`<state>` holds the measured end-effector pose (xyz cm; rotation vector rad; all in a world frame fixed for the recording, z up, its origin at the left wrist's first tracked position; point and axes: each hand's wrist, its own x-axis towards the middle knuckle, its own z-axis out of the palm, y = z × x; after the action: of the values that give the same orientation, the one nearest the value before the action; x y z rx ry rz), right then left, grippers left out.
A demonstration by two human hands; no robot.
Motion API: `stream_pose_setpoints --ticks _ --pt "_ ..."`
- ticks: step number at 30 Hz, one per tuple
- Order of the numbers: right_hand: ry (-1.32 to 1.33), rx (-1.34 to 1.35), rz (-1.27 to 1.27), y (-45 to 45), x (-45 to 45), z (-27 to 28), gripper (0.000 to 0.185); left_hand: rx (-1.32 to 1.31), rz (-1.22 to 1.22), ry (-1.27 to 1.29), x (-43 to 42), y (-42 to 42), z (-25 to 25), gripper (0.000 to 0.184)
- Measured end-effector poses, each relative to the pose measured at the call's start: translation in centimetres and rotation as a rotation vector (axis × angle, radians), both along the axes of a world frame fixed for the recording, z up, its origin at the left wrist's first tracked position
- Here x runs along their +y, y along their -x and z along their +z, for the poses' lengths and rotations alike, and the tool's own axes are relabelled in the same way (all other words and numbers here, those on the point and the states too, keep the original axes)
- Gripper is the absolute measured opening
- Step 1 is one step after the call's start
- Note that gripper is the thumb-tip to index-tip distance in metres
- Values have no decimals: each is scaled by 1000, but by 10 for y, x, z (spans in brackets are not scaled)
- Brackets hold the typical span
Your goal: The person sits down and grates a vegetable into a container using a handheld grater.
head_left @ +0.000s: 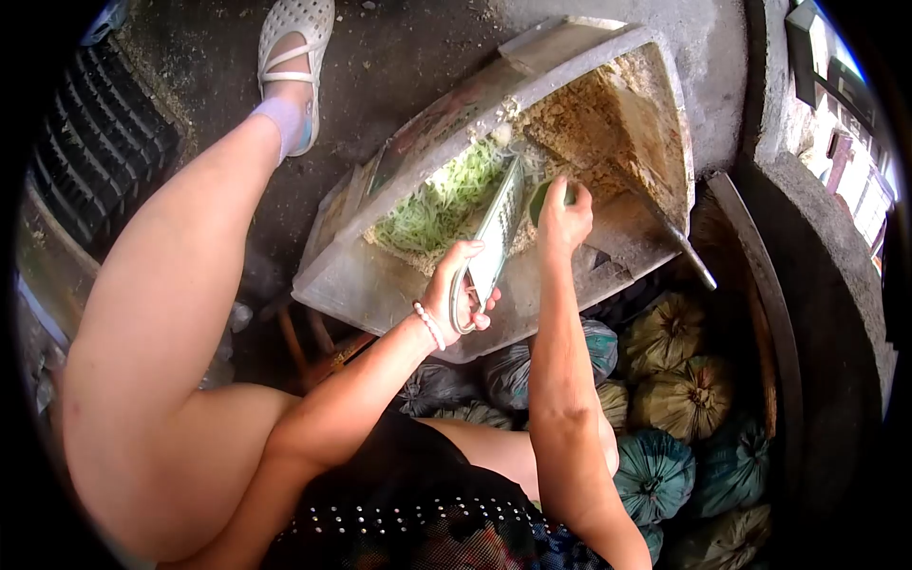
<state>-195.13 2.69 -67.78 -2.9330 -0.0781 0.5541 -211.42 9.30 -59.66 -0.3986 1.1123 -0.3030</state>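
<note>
My left hand (pixel 454 293) is closed around the handle of a metal box grater (pixel 496 233), which is tilted over a worn trough (pixel 399 294). Just right of the grater, my right hand (pixel 565 223) grips a green vegetable piece (pixel 540 202); its exact kind is hard to tell, as the fingers cover part of it. A small gap seems to separate the piece from the grater. Pale green shreds (pixel 442 204) lie heaped in the trough on the grater's left side. Tan crumbly meal (pixel 589 119) covers the trough's far right part.
A long-handled tool (pixel 689 252) leans over the trough's right rim. Several tied plastic bags (pixel 655 475) are piled below and to the right. A curved concrete wall (pixel 822 256) bounds the right side. At left are a black ribbed tray (pixel 104 142) and my shoe (pixel 296 47).
</note>
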Motion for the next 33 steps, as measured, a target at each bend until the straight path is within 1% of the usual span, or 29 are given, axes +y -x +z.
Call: stream_pose_setpoints --ticks 2,4,5,6,8,9,11,12,15,16,17,18,19,20,22,23,24,26,28,29,30,32,33 --pt "-263 161 -67 12 -21 24 52 9 -17 33 -3 -1 -2 56" --pt "-399 399 -353 35 -23 49 55 16 -32 51 -5 -1 -1 57" --pt "-443 383 -299 44 -26 52 52 10 -29 14 -5 -1 -1 58" --pt "-524 412 -389 52 -29 55 49 6 -27 -22 -6 0 -1 59" --pt "-552 448 -504 57 -18 66 47 -3 -23 -27 -7 0 -2 58" --pt "-553 448 -502 58 -17 70 47 -10 -18 -29 -8 0 -2 58" --pt "-467 493 -459 59 -18 78 47 -46 0 -35 -6 2 -2 56" --pt "-489 460 -273 65 -27 81 46 -82 17 -39 -6 2 -3 54" --pt "-431 202 293 87 -35 98 45 -106 28 -94 -5 6 -5 50" --pt "-402 153 311 88 -26 98 45 -84 26 -126 -9 6 -7 51" --pt "-330 156 247 75 -21 80 44 -56 3 -78 -9 6 -7 52" --pt "-257 162 187 55 -14 55 44 -25 -17 -28 -8 5 -4 53" --pt "-170 131 151 34 -9 24 43 46 -32 14 -7 2 -1 47" --pt "-88 97 118 21 -7 2 43 47 -28 11 -7 2 -1 47" --pt "-131 107 153 17 -10 -1 43 21 -38 10 -2 3 -4 47" --pt "-159 119 180 19 -8 7 43 -18 -32 -1 1 4 -4 47" --pt "-248 159 179 28 -15 22 42 -17 -35 7 0 3 -6 47" --pt "-350 215 267 51 -18 69 40 7 19 -23 -1 2 -5 46" --pt "-386 224 296 72 -22 89 40 -36 20 -71 5 1 -2 43" --pt "-301 143 325 72 -11 83 41 -25 27 -50 4 1 -4 43" --pt "-308 64 257 62 -11 49 42 -14 33 -26 2 1 -4 44" --pt "-133 135 62 23 4 3 45 19 15 -9 -2 4 -6 45" --pt "-137 137 68 21 0 -1 45 6 -32 11 -4 3 -6 49"
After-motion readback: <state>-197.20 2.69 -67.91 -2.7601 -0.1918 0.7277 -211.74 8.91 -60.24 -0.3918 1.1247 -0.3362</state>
